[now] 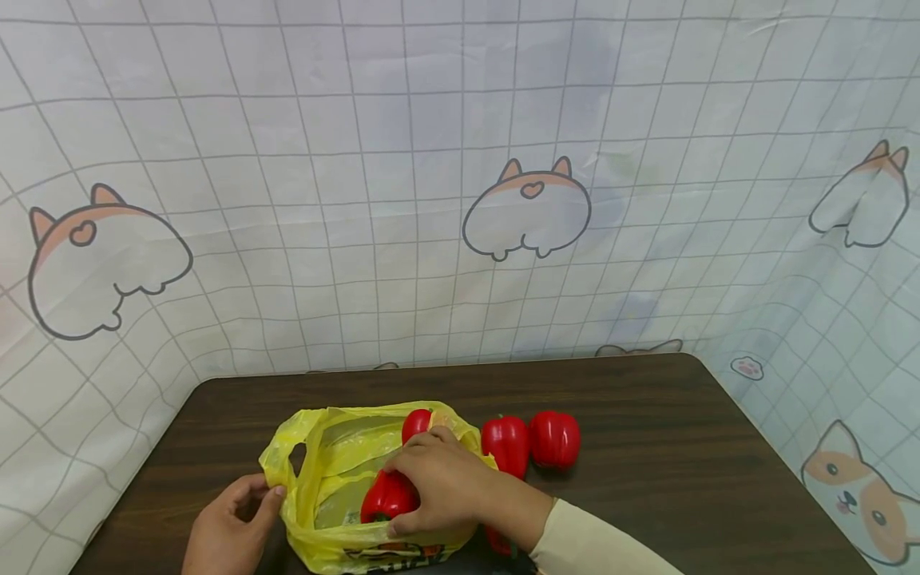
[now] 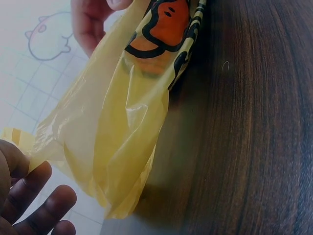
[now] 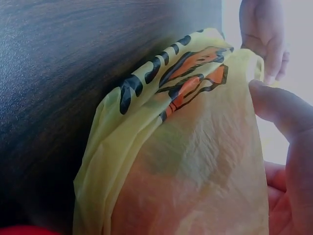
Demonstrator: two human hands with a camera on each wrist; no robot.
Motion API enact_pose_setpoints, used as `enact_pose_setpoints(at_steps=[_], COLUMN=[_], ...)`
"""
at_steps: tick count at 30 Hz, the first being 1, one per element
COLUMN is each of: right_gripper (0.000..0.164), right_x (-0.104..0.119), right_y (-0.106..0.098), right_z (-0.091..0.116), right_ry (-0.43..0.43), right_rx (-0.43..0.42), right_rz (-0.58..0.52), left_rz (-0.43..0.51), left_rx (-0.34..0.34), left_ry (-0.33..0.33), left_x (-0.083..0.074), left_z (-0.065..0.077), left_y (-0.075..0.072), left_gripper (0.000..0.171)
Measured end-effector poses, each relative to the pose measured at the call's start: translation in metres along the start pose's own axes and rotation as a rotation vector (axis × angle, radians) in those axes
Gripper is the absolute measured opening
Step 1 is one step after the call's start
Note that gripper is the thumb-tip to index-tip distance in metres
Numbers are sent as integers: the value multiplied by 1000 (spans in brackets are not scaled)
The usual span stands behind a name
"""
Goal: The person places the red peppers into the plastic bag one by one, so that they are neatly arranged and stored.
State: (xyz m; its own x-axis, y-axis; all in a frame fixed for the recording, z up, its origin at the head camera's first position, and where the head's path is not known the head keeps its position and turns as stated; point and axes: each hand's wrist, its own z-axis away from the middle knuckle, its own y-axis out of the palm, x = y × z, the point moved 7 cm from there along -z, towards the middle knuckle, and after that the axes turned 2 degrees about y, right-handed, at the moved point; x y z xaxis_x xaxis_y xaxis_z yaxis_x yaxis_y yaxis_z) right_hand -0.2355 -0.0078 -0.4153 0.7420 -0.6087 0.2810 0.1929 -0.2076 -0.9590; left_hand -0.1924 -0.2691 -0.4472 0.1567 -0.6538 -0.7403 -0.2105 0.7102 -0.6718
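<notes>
A yellow plastic bag [image 1: 305, 523] lies with its mouth open toward me in the head view. My left hand [image 1: 233, 523] pinches its left edge near the handle hole; the left wrist view also shows thumb and finger on the thin plastic. Inside the bag, my right hand [image 1: 449, 483] grips a red bell pepper [image 1: 388, 497], fingers over its top and thumb on the near side. Another red bell pepper [image 1: 415, 425] shows behind that hand, partly hidden. In the right wrist view, the bag's printed side [image 3: 195, 132] covers most of the held pepper.
Right of the bag, two red bell peppers, one nearer [image 1: 506, 443] and one farther right [image 1: 555, 439], sit on the dark wooden table [image 1: 683, 479]. Part of another red pepper [image 1: 498, 541] shows below my right forearm. A patterned white cloth [image 1: 402, 239] hangs behind the table.
</notes>
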Motion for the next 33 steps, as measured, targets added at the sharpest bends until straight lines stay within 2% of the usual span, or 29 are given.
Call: enact_pose_setpoints(at_steps=[9, 16, 25, 33], right_gripper=[65, 64, 67, 68], right_x=[1, -5, -22, -41], right_y=[-4, -18, -41, -62], right_z=[3, 12, 27, 44], right_ry=[-9, 3, 65, 131], right_rx=[-7, -29, -54, -110], right_rz=[-17, -73, -119, -137], left_rz=[2, 15, 7, 11], left_rx=[-4, -4, 13, 42], left_ry=[10, 5, -6, -24], left_x=[1, 1, 1, 0], left_z=[2, 3, 1, 0], left_y=[0, 1, 2, 3], left_gripper=[36, 35, 36, 39])
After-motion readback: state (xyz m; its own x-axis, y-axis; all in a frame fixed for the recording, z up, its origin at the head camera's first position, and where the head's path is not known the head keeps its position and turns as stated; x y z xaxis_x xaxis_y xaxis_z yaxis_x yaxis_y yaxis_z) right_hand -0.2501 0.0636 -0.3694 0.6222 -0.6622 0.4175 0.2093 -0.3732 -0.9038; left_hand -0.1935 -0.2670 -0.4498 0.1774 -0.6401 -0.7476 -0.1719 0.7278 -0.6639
